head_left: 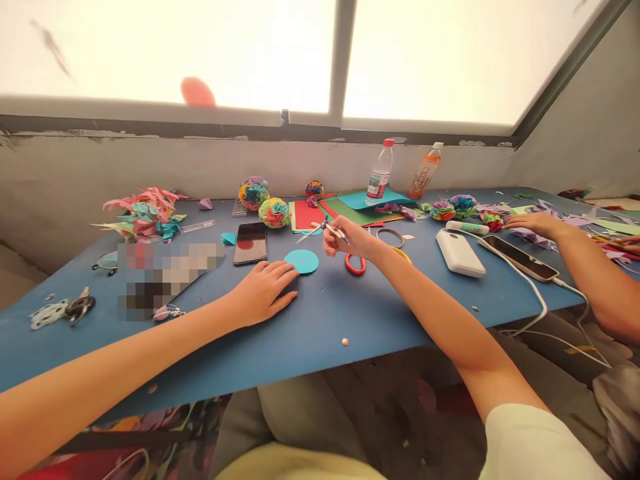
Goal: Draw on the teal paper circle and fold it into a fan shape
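Observation:
My left hand (265, 291) lies flat, fingers apart, on the blue table (350, 320), its fingertips just short of a teal paper circle (301, 261). My right hand (347, 241) is closed on a thin metal tool (327, 229) that looks like a drawing compass, its points aimed left above the circle. Red-handled scissors (356, 265) lie on the table right under that hand.
A black phone (250, 243) lies left of the circle. Paper balls (275, 213), coloured sheets (310, 215), two bottles (380, 172) and folded paper shapes (145, 213) line the back. A white power bank (460, 253), a cabled phone (525, 259) and another person's arm (545, 225) are on the right.

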{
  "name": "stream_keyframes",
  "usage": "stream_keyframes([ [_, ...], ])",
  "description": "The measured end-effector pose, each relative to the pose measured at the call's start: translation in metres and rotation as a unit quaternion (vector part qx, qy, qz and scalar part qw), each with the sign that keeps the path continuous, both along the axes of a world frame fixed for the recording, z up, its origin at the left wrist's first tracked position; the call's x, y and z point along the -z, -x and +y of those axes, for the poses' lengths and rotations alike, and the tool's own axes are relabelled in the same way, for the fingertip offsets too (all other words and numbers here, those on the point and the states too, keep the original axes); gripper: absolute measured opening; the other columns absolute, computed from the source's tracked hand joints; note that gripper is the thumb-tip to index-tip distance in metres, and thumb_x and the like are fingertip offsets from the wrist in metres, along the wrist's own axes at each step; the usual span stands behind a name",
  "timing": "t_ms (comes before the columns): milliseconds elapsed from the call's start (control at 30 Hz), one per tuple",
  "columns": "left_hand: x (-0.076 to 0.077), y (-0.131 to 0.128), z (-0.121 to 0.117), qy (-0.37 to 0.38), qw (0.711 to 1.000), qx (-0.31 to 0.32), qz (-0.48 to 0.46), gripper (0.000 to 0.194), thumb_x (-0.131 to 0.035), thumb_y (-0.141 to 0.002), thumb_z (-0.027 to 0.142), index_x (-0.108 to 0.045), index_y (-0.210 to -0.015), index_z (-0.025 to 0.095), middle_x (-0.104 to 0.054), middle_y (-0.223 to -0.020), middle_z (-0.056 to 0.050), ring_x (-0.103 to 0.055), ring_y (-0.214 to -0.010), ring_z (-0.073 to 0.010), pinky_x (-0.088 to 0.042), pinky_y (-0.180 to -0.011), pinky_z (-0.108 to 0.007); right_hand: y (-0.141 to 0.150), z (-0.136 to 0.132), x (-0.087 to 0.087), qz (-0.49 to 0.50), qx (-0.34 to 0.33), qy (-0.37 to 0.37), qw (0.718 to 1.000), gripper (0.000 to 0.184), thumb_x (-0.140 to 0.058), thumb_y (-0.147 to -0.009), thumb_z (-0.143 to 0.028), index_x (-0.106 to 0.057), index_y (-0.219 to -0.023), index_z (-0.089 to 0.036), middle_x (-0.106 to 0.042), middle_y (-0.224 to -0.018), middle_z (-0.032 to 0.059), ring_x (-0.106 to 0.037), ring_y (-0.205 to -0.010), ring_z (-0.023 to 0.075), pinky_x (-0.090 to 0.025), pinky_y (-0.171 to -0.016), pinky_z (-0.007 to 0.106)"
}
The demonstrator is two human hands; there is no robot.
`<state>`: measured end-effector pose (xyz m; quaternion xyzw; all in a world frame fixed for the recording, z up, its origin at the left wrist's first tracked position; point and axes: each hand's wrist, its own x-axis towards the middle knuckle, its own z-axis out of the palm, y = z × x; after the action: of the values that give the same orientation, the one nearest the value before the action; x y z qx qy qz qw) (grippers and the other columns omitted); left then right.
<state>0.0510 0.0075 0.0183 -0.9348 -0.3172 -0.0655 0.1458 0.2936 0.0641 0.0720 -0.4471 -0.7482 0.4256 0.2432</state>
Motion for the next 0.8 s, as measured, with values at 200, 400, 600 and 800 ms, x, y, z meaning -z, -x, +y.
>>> stream_keyframes([
  [200,-0.009,-0.015,0.03,-0.031,0.998,-0.004,0.054,0.034,-0.043,-0.093,0.031,-0.051,-0.117,0.009,-0.066,-0.091,-0.015,-0.062,-0.083,-0.0266,-0.042,-0.073,-0.037,-0.014,0.008,-0.005,0.02,0.039,-0.033,0.998,0.029,-0.021,-0.086,-0.031,-0.038,-0.066,-0.019,-0.052,-0.059,0.0039,-0.049,-0.054,0.0121,-0.045,-0.061,0.026],
  [400,-0.005,-0.023,0.053,-0.039,0.995,0.029,0.084,0.014,-0.046,-0.088,0.013,-0.059,-0.082,0.013,-0.061,-0.074,-0.008,-0.057,-0.07,-0.0182,-0.04,-0.063,-0.03,-0.023,0.009,-0.008,-0.095,0.096,-0.12,0.984,0.044,-0.022,-0.093,-0.036,-0.041,-0.058,-0.018,-0.053,-0.056,0.0054,-0.046,-0.056,0.0122,-0.037,-0.059,0.024],
  [600,-0.016,-0.027,0.044,-0.018,0.999,-0.005,0.047,0.015,-0.048,-0.086,0.011,-0.057,-0.074,0.013,-0.059,-0.069,-0.005,-0.055,-0.069,-0.0166,-0.04,-0.064,-0.03,-0.025,-0.002,-0.007,-0.254,0.097,-0.155,0.95,0.042,-0.033,-0.093,-0.042,-0.048,-0.063,-0.017,-0.06,-0.066,0.0059,-0.047,-0.055,0.0126,-0.031,-0.055,0.025],
  [800,-0.059,-0.034,0.055,0.028,0.987,-0.131,-0.087,0.024,-0.036,-0.095,0.026,-0.057,-0.095,0.015,-0.063,-0.083,-0.005,-0.059,-0.071,-0.0154,-0.044,-0.061,-0.027,-0.031,0.01,0.001,-0.354,0.172,-0.258,0.882,0.03,-0.032,-0.095,-0.032,-0.055,-0.098,-0.012,-0.064,-0.094,0.0167,-0.058,-0.082,0.022,-0.031,-0.063,0.027],
])
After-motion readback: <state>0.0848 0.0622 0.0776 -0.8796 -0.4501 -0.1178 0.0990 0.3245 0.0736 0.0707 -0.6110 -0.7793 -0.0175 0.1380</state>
